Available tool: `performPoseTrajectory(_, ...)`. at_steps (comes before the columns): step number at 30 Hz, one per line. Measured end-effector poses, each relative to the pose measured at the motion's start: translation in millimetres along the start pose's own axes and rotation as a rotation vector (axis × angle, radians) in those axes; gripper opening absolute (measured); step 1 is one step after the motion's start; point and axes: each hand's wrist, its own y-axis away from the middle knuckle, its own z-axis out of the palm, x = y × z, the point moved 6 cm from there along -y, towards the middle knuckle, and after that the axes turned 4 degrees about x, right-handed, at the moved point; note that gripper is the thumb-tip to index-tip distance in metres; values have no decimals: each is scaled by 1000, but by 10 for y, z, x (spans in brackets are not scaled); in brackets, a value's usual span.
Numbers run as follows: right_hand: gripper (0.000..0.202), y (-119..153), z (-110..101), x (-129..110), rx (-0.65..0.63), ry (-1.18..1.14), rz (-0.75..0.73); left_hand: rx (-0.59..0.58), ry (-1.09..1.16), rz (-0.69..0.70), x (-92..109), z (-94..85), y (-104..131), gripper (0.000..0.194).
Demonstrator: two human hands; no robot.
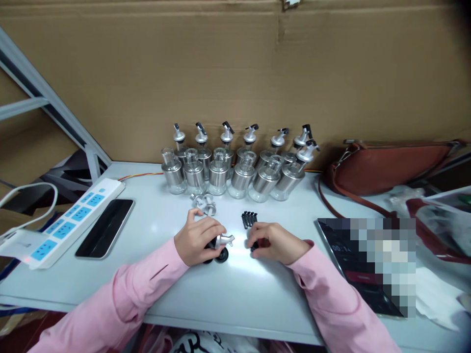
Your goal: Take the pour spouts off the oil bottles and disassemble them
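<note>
My left hand (200, 237) is closed around a silver pour spout (224, 239), its tip pointing right. Just below that hand a round black stopper (222, 255) rests on the table, with another dark piece partly hidden beside it. My right hand (274, 241) has its fingers pinched at the table over something small and black, mostly covered by the fingers. Beyond it lies a row of small black flip caps (249, 219). Several loose silver spout parts (205, 203) lie beyond my left hand.
Glass bottles with steel bands (243, 180) stand in two rows at the back, most rear ones topped with spouts. A power strip (73, 223) and phone (105, 228) lie left. On the right are a tablet (353, 274) and brown bag (382, 166). Cardboard (228, 73) stands behind.
</note>
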Motion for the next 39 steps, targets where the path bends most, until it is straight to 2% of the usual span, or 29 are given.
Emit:
performPoseTrajectory(8, 16, 22, -10, 17, 7, 43, 1, -4, 8, -14, -8, 2, 2, 11)
performPoseTrajectory(15, 21, 16, 9, -37, 8, 93, -69, -16, 16, -10, -9, 16, 4, 11)
performPoseTrajectory(27, 28, 43, -65, 49, 44, 77, 39, -24, 21, -21, -11, 22, 3, 12)
performPoseTrajectory(39, 27, 16, -30, -20, 31, 86, 1, -28, 32, -13, -11, 27, 13, 11)
